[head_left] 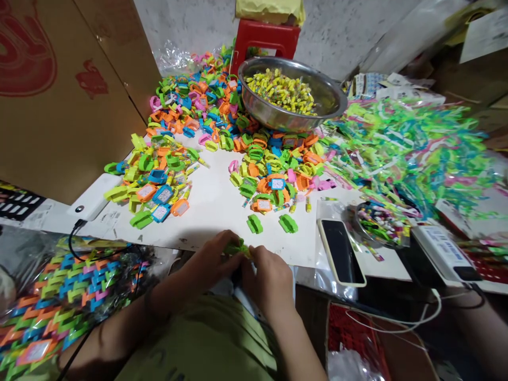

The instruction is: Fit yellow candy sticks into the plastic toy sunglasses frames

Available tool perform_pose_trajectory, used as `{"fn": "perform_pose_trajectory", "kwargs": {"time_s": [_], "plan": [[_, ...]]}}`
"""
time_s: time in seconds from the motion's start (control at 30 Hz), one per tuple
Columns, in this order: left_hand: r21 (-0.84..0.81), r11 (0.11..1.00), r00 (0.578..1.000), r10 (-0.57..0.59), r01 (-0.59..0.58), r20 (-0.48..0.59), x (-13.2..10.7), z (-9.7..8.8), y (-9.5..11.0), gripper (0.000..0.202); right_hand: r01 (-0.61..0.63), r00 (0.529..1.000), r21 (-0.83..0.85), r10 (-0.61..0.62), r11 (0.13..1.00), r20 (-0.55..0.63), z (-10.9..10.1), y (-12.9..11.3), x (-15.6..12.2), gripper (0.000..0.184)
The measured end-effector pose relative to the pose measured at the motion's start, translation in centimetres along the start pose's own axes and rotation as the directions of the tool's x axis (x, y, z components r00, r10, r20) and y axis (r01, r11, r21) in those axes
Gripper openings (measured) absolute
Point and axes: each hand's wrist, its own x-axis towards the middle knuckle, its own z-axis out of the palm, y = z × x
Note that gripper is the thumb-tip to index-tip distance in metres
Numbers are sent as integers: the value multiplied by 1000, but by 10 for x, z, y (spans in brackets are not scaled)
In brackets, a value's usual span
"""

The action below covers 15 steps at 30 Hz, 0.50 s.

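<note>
Just over the table's front edge, my left hand (218, 259) is closed round a green plastic toy watch (237, 246), partly hidden by the fingers. My right hand (272, 272) meets it from the right, its fingertips pinching a small yellow piece (248, 252) at the watch's end; most of that piece is covered. Two green toy watches (254, 224) lie on the table just beyond my hands. Behind them is a heap of toy watches (273, 184) in orange, green, blue and pink. Another pile (159, 182), at the left, has thin yellow tubes among the watches.
A steel bowl (337, 108) of small yellow tubes stands at the back before a red stool (265, 39). Colourful strips (416, 143) cover the right side. A phone (342, 251) and a white power bank (95, 196) lie near the front edge. A cardboard box (67, 121) rises at left.
</note>
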Motion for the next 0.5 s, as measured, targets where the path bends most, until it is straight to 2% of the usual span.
{"fn": "perform_pose_trajectory", "kwargs": {"time_s": [0.13,0.33,0.5], "plan": [[30,997,996,73,-74,46,1,4,-12,9,34,996,-19,-32,999,87,7,3,-5,17],[95,995,998,48,-44,-45,-8,2,-31,11,-40,930,45,21,998,367,13,-7,2,7],[23,985,983,174,-173,-53,-17,-7,-34,6,-59,906,130,-1,990,424,18,-11,4,16]]}}
